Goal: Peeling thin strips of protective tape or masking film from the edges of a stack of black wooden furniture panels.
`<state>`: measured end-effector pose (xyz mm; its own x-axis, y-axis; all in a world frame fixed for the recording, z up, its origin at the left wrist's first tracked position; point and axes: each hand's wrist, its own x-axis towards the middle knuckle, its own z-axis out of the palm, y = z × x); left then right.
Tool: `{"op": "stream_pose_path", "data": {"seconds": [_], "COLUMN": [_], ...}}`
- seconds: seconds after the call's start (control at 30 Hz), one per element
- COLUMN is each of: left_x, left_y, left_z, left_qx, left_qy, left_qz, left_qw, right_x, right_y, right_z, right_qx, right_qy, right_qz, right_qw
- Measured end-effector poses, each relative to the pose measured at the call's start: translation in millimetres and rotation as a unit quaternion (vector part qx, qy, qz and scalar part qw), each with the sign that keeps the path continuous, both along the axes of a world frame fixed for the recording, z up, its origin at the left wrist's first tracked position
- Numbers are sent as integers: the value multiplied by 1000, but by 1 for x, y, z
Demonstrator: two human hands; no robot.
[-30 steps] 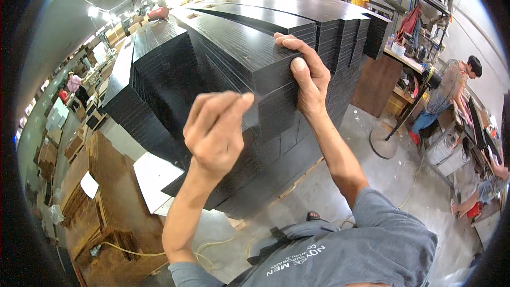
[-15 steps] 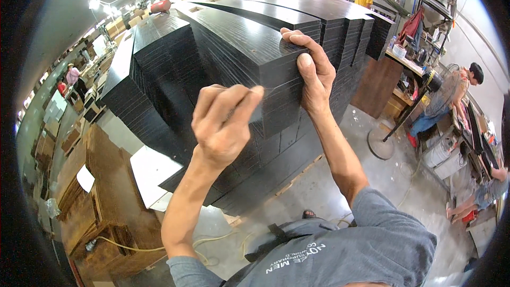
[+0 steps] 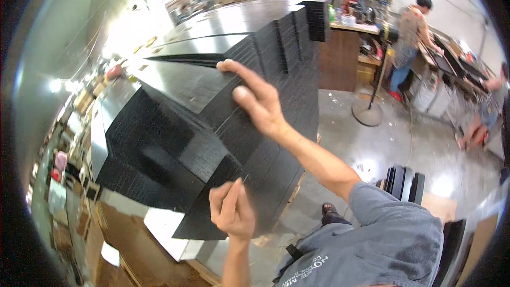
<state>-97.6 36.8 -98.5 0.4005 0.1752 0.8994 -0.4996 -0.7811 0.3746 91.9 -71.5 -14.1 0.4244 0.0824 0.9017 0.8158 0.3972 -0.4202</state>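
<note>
A tall stack of black boards [image 3: 178,82] stands in front of me, its upper boards fanned apart at angles. My right hand [image 3: 260,101] is at the near right corner of the upper boards. Its index finger reaches over the top edge and its thumb lies apart along the end face; I cannot tell how firmly they touch. The remaining fingers are mostly hidden. Low beside the stack's near side is my left hand [image 3: 232,211], slightly blurred, with fingers curled and pinched together. Anything between those fingertips is too small or hidden to make out.
Brown boards [image 3: 133,234] and a white panel [image 3: 164,228] lie at the lower left. On the right stands a fan [image 3: 366,111] with a round base. A person [image 3: 417,37] works at a bench beyond it. Dark strips [image 3: 401,183] stand by my right side.
My view has turned to the right, and the stack sits further left in it. My left hand has dropped from beside the top boards to lower down. My right thumb and index finger look more spread.
</note>
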Motion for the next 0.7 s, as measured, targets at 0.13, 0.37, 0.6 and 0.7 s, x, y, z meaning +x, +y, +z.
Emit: {"op": "stream_pose_path", "data": {"seconds": [0.13, 0.37, 0.6, 0.7], "left_x": [-12, -26, -12, -7], "left_y": [-15, -26, -51, -57], "left_z": [-52, -70, -41, -46], "left_qx": [-151, -229, -10, 60], "left_qy": [34, 138, 134, 132], "left_qz": [-4, 73, 159, 135], "left_qw": [988, 961, 978, 980], "right_x": [-14, -38, -108, -121], "right_y": [0, -29, -70, -76], "right_z": [-45, -122, -149, -135], "right_qx": [-5, -99, -134, -139], "right_qy": [63, 163, 291, 301], "right_qz": [-32, -87, 43, 94], "right_qw": [997, 978, 946, 939]}}
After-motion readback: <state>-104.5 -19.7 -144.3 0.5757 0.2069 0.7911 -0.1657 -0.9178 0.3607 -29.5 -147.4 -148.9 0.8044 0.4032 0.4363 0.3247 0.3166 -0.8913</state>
